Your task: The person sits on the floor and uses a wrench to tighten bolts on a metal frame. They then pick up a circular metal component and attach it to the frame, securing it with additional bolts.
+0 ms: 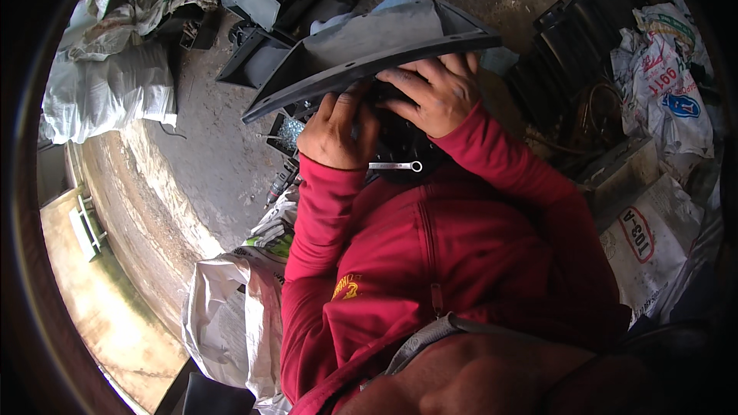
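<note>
A long dark trough-shaped part with a grey inner face and a flange with holes along its near edge is tilted up in front of my lap. My right hand is at the near side of that flange toward the right, with several fingertips hidden beneath it and the thumb stretched left. My left hand is beside it, fingers bent and pressed close against the shadowed underside of the part. What the left fingertips pinch, if anything, is hidden. Below the hands, a silver spanner lies across my lap.
More dark troughs lie on the floor ahead. A small box of shiny hardware and a power drill are at my left. White sacks stand far left, and stacked dark parts at the right.
</note>
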A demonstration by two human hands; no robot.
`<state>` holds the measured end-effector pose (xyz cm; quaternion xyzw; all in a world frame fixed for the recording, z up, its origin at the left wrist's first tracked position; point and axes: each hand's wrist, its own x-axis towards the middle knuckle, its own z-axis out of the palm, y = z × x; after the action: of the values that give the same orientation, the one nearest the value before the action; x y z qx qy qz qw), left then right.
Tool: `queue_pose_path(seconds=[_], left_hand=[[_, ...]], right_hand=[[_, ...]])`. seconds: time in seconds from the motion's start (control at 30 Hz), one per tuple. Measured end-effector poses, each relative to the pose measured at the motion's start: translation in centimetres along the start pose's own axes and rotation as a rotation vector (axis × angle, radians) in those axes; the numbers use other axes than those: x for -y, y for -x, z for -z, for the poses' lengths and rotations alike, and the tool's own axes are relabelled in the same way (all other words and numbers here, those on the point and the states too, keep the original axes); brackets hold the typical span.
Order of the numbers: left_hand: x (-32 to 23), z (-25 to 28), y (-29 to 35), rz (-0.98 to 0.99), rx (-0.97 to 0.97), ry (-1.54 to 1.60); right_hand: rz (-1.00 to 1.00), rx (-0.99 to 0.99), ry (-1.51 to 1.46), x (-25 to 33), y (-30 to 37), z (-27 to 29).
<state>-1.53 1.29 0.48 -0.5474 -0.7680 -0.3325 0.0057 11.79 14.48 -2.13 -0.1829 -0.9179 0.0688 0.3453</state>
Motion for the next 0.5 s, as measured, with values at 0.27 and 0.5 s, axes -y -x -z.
queue_pose_path(seconds=[0.27, 0.5], left_hand=[[0.9, -0.7, -0.2, -0.054, -0.03, 0.056], [0.5, 0.1, -0.1, -0.01, 0.035, -0.017]], right_hand=[[-0.029, -0.001, 0.0, -0.1, -0.1, -0.1], [-0.009, -0.029, 0.002, -0.3, 0.2, -0.6]])
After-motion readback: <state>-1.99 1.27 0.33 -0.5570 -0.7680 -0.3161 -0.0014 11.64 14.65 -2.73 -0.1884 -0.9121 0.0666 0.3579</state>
